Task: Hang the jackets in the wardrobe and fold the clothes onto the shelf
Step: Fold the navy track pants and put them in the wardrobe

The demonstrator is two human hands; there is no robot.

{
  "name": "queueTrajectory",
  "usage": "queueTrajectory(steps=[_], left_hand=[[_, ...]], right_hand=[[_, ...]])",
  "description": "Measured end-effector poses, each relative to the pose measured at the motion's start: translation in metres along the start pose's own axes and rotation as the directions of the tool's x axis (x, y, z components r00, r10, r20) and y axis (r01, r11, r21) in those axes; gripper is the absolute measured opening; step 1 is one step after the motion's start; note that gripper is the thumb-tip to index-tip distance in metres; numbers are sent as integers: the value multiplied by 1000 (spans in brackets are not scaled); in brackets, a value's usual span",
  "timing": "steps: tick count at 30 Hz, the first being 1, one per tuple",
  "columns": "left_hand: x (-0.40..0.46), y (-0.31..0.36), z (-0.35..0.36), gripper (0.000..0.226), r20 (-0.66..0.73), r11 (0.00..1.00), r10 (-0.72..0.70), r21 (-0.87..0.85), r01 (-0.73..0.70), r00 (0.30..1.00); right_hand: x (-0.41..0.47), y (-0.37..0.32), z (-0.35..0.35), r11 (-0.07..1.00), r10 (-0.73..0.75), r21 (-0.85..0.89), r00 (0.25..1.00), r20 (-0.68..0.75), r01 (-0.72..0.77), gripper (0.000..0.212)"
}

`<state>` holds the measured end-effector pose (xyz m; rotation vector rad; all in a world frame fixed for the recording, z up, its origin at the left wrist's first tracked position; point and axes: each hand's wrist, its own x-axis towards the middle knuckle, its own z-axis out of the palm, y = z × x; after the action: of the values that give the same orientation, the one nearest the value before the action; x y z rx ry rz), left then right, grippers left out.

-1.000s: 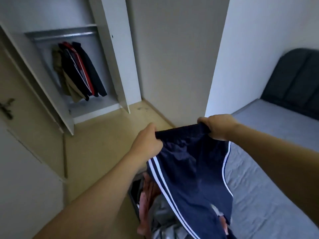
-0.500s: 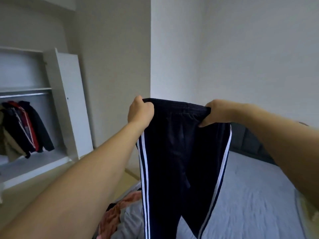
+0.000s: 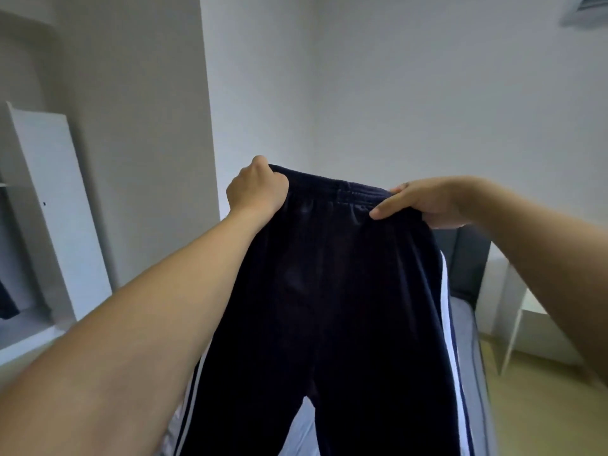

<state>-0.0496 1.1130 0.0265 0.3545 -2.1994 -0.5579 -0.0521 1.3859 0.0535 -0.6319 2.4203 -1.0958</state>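
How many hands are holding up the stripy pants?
2. The left hand grips one end of the track pants' waistband; the right hand pinches the other end.

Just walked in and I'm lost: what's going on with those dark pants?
A person is holding up a pair of navy track pants with white side stripes by the waistband. The left hand grips one end of the waistband, the right hand pinches the other. The legs hang down in front of a grey bed. The pants are unfolded and not yet on a shelf; the open wardrobe stands off to the left.
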Motion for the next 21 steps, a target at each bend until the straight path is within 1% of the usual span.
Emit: queueTrajectory(steps=[2, 3, 4, 6, 8, 10, 11, 12, 14, 16, 18, 21], left_hand=[[-15, 11, 38, 22, 76, 1000, -23, 20, 21, 997], [-24, 13, 61, 23, 124, 999, -39, 35, 35, 992], [-32, 15, 85, 23, 183, 998, -55, 51, 46, 982], [-49, 14, 143, 24, 331, 993, -94, 95, 66, 939], [-67, 7, 210, 30, 490, 985, -150, 147, 88, 859], [-90, -5, 280, 40, 620, 975, -207, 193, 109, 757], [-106, -13, 313, 41, 671, 974, -215, 201, 104, 709], [-121, -21, 344, 38, 703, 975, -210, 198, 96, 679], [-149, -33, 400, 32, 734, 977, -208, 187, 101, 647], [-173, -41, 448, 37, 752, 974, -227, 181, 138, 619], [-190, -44, 493, 40, 769, 972, -233, 171, 160, 595], [-200, -41, 561, 41, 754, 968, -250, 182, 173, 608]], right_hand=[[9, 44, -12, 992, 21, 124, 999, 38, -26, 37], [17, 68, -16, 987, 57, 145, 997, 58, -65, 41], [27, 93, -18, 984, 106, 138, 992, 75, -115, 41], [52, 148, -17, 967, 232, 86, 968, 101, -241, 32], [79, 209, -9, 928, 372, 8, 925, 76, -374, 25], [105, 273, 4, 873, 485, -90, 873, 48, -480, 27], [116, 305, 13, 848, 520, -140, 854, 33, -511, 29], [126, 335, 20, 829, 535, -191, 845, -3, -526, 29], [145, 389, 31, 803, 527, -266, 844, -101, -533, 22], [164, 440, 40, 797, 492, -298, 851, -186, -526, 17], [187, 490, 46, 799, 463, -280, 841, -280, -533, 17], [224, 561, 47, 829, 426, -189, 812, -398, -527, 22]])
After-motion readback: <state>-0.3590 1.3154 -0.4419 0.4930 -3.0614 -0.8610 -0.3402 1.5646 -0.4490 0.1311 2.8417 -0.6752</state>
